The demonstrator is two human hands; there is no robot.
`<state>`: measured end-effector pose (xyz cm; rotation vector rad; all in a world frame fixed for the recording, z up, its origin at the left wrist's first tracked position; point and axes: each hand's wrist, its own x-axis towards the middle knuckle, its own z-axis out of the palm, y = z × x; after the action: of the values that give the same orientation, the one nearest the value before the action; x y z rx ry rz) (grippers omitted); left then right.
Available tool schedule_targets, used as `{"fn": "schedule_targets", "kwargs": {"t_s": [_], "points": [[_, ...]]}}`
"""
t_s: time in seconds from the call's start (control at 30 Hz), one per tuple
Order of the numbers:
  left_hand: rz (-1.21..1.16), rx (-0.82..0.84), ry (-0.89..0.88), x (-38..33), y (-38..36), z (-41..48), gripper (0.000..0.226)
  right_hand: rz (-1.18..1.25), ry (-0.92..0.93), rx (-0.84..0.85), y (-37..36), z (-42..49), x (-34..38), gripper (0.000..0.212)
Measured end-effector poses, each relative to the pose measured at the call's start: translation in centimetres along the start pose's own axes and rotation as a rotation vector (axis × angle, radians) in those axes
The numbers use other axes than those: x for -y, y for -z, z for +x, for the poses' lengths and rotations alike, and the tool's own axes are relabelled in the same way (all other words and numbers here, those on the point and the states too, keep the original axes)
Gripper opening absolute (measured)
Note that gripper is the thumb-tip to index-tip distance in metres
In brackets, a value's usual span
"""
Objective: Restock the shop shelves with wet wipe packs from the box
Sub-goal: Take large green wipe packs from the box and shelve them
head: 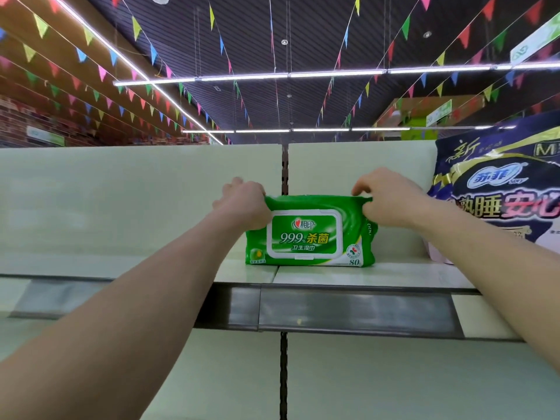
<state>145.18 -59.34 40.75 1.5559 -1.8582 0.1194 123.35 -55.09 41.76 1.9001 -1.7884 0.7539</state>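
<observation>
A green wet wipe pack [309,234] with a white flip lid stands upright on its long edge on the top shelf [363,275], label facing me. My left hand [245,204] grips its upper left corner. My right hand [391,201] pinches its upper right corner between thumb and fingers. Both arms reach up from below. The box is not in view.
A large dark blue pack of sanitary pads [500,189] stands on the same shelf just right of my right hand. The pale back panels [136,195] and the shelf stretch left of the wipes with nothing on them. A dark price rail [348,310] runs along the shelf front.
</observation>
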Motion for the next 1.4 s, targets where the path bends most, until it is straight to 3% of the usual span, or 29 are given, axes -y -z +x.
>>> {"fn": "schedule_targets", "kwargs": {"t_s": [0.1,0.2,0.4,0.57,0.77,1.4], "points": [[0.218,0.046,-0.201,-1.0,-0.4,-0.6,0.074,-0.048,0.217,0.078,-0.2,-0.6,2.4,0.068],[0.286,0.179,-0.263,-1.4,-1.0,-0.6,0.088,-0.248,0.283,0.13,-1.4,-0.8,4.5,0.088],[0.343,0.131,-0.277,-0.9,-1.1,-0.8,0.092,-0.414,0.253,0.126,-2.0,-0.9,5.5,0.083],[0.373,0.083,-0.294,-0.3,-1.7,-1.2,0.097,-0.487,0.214,0.132,-2.4,-1.8,5.6,0.097],[0.506,0.082,-0.313,-0.1,-1.6,-1.3,0.109,-0.518,0.214,0.113,-2.6,-1.8,5.9,0.1],[0.549,0.084,-0.256,-1.0,-1.2,-2.1,0.099,-0.493,0.13,0.165,-1.9,-2.6,6.6,0.094]]}}
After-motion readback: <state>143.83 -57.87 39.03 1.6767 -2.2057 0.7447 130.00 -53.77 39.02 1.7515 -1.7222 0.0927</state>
